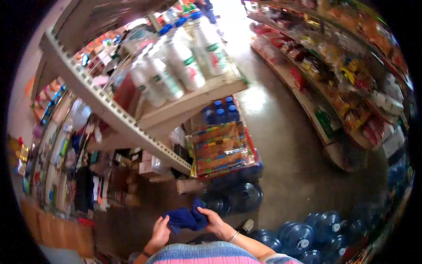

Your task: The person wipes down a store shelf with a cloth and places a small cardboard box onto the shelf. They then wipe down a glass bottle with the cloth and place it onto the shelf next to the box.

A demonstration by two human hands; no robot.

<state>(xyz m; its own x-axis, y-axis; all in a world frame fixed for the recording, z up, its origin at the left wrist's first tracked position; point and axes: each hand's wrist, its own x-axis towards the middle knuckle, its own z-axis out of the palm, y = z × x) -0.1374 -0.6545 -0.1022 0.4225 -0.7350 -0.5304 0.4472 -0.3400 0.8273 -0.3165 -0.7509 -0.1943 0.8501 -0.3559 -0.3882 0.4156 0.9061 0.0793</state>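
Observation:
A dark blue cloth (181, 218) is stretched between my two hands, low in front of my striped shirt. My left hand (161, 233) grips its left end, thumb and fingers pressed together. At the other end, my right hand (212, 220) pinches a bunched part of the cloth that sticks up. The cloth hangs in the air, creased and a little slack in the middle. Just beyond my right hand lie large blue water jugs (247, 196) on the floor.
White bottles (184, 66) stand on a metal-post shelf (110, 103) ahead. Under it are packed goods (220, 147) and blue-capped bottles (220, 111). A long shelf of packets (307, 70) lines the right side of the aisle floor (281, 132). More water jugs (299, 235) lie at lower right.

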